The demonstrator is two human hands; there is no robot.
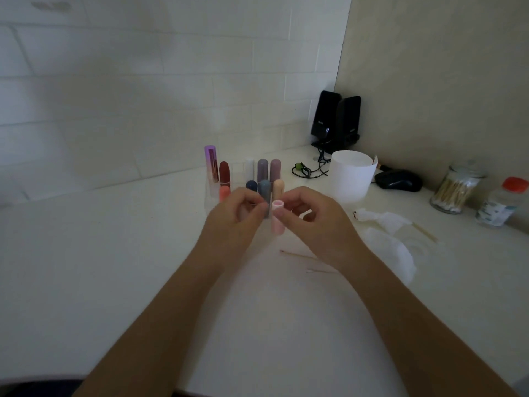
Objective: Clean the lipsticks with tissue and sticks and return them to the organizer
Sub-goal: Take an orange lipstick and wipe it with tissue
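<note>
Although the left hand [237, 214] hides part of the clear organizer [211, 196] at the frame's centre, capped lipsticks [262, 170] show standing in it. This hand's fingers are curled together, but I cannot tell if they pinch anything. Just to its right, the right hand [310, 222] grips the pink lipstick [277, 229] upright above the table, and blurred tissue [383, 220] lies further right.

A hand has lots of room on the near left of the table [86, 267]. In the far middle, the organizer [211, 196] of standing lipsticks [262, 169] blocks the way. On the right lie tissue [389, 242] and sticks [297, 255]. Farther back crowd a white tub [350, 176], mouse [399, 180], jar [455, 189] and bottle [501, 206].
</note>
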